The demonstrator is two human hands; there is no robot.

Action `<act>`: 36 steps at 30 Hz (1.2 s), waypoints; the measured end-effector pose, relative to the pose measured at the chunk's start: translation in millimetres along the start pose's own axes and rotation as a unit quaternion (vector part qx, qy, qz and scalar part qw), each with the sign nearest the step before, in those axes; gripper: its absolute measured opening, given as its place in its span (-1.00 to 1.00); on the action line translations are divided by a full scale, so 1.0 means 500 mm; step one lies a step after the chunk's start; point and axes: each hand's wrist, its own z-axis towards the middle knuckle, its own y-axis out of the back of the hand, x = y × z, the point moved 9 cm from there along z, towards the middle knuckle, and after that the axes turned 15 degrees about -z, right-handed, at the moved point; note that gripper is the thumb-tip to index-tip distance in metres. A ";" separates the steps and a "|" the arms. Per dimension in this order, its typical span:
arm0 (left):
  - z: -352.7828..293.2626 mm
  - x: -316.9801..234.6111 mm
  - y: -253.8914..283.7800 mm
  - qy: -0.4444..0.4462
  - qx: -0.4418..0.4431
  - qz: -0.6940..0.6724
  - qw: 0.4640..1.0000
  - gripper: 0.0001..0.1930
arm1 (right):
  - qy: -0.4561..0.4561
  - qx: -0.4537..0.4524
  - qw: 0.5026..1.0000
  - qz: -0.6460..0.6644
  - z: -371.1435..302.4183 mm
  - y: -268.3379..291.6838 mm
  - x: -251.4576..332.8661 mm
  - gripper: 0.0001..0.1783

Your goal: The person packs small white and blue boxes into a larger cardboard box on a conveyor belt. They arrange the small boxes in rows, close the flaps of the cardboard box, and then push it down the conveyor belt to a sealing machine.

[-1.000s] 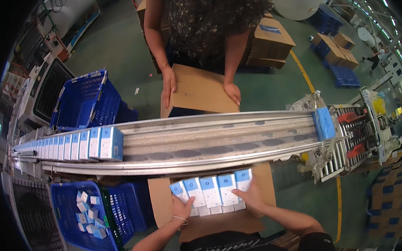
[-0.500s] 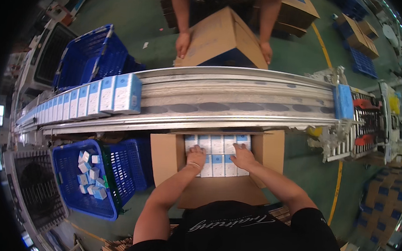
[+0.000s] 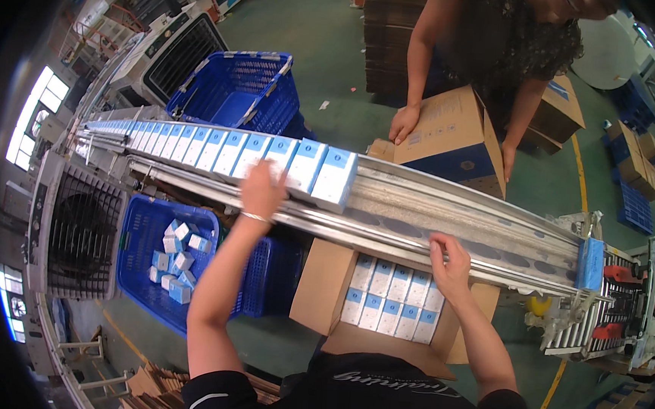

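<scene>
My left hand [image 3: 262, 188] reaches up to the row of white and blue boxes [image 3: 217, 150] on the conveyor [image 3: 448, 217], fingers against the boxes near the row's right end; I cannot tell whether it grips one. My right hand [image 3: 450, 266] hovers with spread fingers at the conveyor's near rail, over the far edge of an open cardboard carton [image 3: 320, 287] holding a layer of the same boxes [image 3: 391, 299]. It holds nothing.
Across the belt another person holds a cardboard carton [image 3: 454, 133] with both hands. A blue basket [image 3: 138, 256] with several small boxes stands at my left; another blue basket [image 3: 241, 88] is beyond the belt. A roller section [image 3: 601, 315] lies right.
My left hand left the carton and rose to the boxes on the belt. My right hand lifted from the packed boxes to the conveyor rail. The box row has advanced to the right.
</scene>
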 end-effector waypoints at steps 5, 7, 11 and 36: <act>0.066 0.293 -0.016 0.234 0.190 0.216 0.929 -0.20 | -0.096 -0.015 0.974 -0.203 0.027 -0.052 -0.094 -0.76; 0.080 0.299 -0.037 0.222 0.174 0.074 0.956 -0.06 | -0.156 0.059 0.964 -0.208 0.038 -0.062 -0.100 -0.73; 0.090 0.292 -0.156 0.272 0.225 -0.139 0.925 -0.05 | -0.185 0.043 0.976 -0.108 0.059 -0.058 -0.121 -0.47; -0.512 -0.267 -0.171 0.198 0.495 -0.391 0.750 -0.30 | -0.281 0.233 0.920 -0.142 -0.341 0.121 -0.122 -0.05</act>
